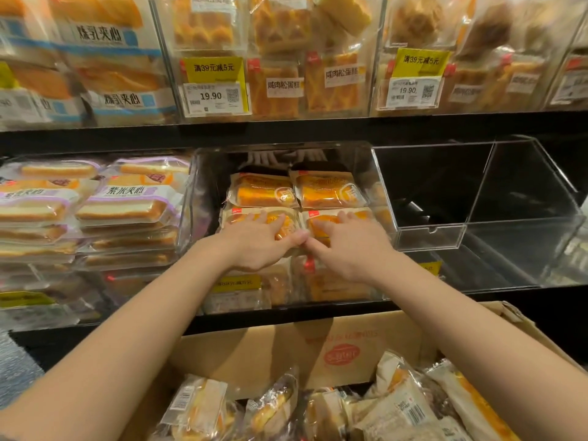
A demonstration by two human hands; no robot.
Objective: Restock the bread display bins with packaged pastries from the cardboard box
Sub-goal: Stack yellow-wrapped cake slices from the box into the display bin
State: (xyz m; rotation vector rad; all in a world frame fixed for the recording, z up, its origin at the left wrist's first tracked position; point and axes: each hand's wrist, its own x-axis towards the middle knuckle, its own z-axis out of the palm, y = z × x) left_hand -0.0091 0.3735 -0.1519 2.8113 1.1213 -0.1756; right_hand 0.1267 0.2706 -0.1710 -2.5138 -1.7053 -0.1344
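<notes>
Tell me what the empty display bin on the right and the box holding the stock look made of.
Empty display bin: clear rigid plastic, probably acrylic; glossy, see-through walls with bright edges. Cardboard box: matte brown corrugated cardboard, with printed red markings and folded flaps.

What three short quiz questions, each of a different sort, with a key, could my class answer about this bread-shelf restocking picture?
1. True or false: the clear bin to the right of the one being filled already holds pastries.
2. Multiple choice: where does the left hand rest? A) on the cardboard box B) on a front orange pastry pack in the middle bin C) on a price tag
3. Fill the gap: the right hand presses the orange pack beside it, with fingers ____ (flat or curled).

Key:
1. False; no pastries show in it.
2. B.
3. Flat.
</notes>
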